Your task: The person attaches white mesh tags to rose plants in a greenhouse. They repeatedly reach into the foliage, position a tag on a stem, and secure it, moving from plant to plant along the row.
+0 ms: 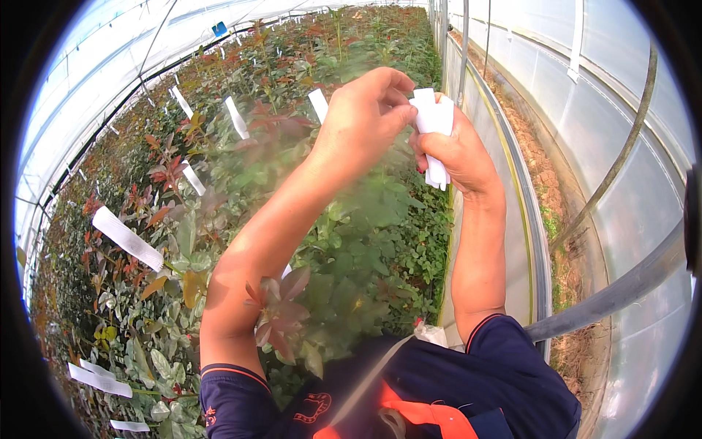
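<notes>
My right hand (466, 151) grips a bundle of flat white bud sleeves (436, 118), its thumb pressed across their front. The sleeves' lower ends (437, 174) stick out below the fist. Close by on the left, my left hand (364, 112) has its fingers curled and its thumb tip at the bundle's left edge. Whether it pinches a sleeve is not clear. Both hands are raised above leafy rose plants (351, 236). A white mesh sleeve (127, 238) covers a stem tip to the left, and another sleeve (318, 105) stands just behind my left wrist.
More sleeved stems (237, 118) rise from the dense bed. A reddish leafy shoot (282, 313) stands close to my left forearm. Along the right run a low wall (493, 219), a slanting grey pipe (614, 296) and the greenhouse's plastic film (647, 340). A blue card (219, 28) hangs far back.
</notes>
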Demonstrator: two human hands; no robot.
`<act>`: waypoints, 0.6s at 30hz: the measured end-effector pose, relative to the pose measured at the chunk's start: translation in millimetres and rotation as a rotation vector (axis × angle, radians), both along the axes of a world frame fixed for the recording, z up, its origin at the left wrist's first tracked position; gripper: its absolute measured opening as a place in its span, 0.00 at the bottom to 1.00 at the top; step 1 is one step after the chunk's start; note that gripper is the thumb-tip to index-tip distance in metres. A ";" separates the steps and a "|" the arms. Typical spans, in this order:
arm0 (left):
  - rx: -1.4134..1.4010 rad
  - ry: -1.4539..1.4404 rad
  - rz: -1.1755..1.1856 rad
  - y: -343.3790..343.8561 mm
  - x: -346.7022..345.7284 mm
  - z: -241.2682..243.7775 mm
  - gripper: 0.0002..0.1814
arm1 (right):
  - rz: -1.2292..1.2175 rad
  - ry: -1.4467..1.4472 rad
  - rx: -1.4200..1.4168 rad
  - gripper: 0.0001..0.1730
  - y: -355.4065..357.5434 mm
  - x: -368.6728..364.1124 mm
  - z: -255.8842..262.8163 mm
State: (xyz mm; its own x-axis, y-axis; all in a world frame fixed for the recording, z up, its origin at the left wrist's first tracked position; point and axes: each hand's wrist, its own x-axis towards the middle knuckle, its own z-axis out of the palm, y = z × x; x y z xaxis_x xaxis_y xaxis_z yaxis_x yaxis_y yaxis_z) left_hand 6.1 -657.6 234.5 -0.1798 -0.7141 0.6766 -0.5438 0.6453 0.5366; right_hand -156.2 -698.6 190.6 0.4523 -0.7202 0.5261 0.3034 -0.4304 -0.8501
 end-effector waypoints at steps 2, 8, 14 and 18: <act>0.028 0.174 -0.025 -3.5 -2.7 -8.1 0.16 | -0.048 0.011 -0.037 0.26 0.9 7.4 -0.7; -0.104 0.286 0.055 -6.3 -0.6 -8.8 0.15 | -0.068 -0.152 0.025 0.19 -0.3 14.0 -2.5; -0.380 0.050 0.174 -5.9 1.3 -0.1 0.16 | -0.238 -0.199 -0.130 0.12 -2.9 10.7 11.8; -0.443 0.050 0.224 0.7 -3.9 31.3 0.12 | -0.492 -0.152 -0.353 0.13 -4.0 2.4 51.5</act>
